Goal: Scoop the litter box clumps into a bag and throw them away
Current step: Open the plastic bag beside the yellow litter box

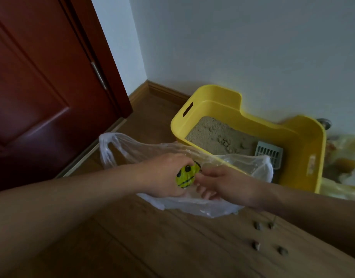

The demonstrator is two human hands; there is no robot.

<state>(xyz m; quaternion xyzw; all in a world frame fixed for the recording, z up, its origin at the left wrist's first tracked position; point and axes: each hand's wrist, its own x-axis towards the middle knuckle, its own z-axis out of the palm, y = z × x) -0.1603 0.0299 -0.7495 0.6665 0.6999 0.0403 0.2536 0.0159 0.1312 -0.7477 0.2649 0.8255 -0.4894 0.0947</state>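
Note:
A yellow litter box [304,135] stands on the wood floor against the white wall, with beige litter [218,135] and some clumps inside. A pale slotted scoop [269,153] leans in its right corner. In front of the box lies a clear plastic bag [132,147], spread wide. My left hand [164,175] grips the bag where a green smiley print [185,176] shows. My right hand [222,183] pinches the bag's film right beside it. Both hands are just in front of the box's near wall.
A dark red door [42,87] stands at the left, with a wooden skirting board [164,91] in the corner. Several small dark pellets [268,237] lie on the floor at the lower right. Yellowish bags or wrapping [344,163] sit right of the box.

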